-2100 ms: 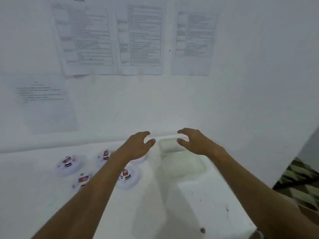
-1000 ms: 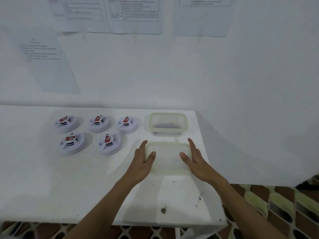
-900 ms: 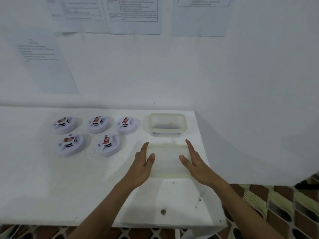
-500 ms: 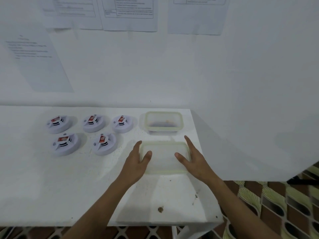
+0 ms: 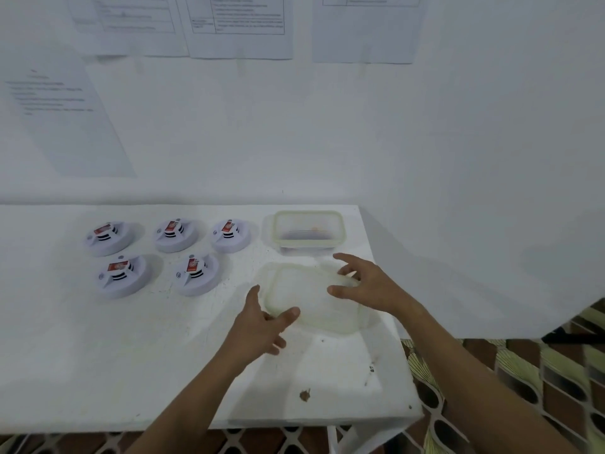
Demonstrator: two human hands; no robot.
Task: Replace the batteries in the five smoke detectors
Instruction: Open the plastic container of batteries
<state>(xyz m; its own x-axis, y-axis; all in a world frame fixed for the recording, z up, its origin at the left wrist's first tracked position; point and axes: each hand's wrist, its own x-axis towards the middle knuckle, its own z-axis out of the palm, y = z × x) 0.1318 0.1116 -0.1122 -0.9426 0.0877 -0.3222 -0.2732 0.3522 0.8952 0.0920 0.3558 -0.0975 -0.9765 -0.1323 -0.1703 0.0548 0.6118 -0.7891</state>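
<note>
Lid (image 5: 311, 298) near right, just set down. Left hand (image 5: 262, 326) and right hand (image 5: 370, 286) spread, gripping nothing. Better: leave lid flat, reach far tub (image 5: 309, 229), detectors (image 5: 196, 273) left.

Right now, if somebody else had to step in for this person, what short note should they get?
Left hand: fingers on the near left edge of the clear lid; grip unclear.
Right hand: over the lid's far right edge, fingers spread.
The lid lies flat on the white table, in front of the open container.
Five smoke detectors sit in two rows to the left, untouched.
Done: container opened.
Left: all five battery swaps.
</note>
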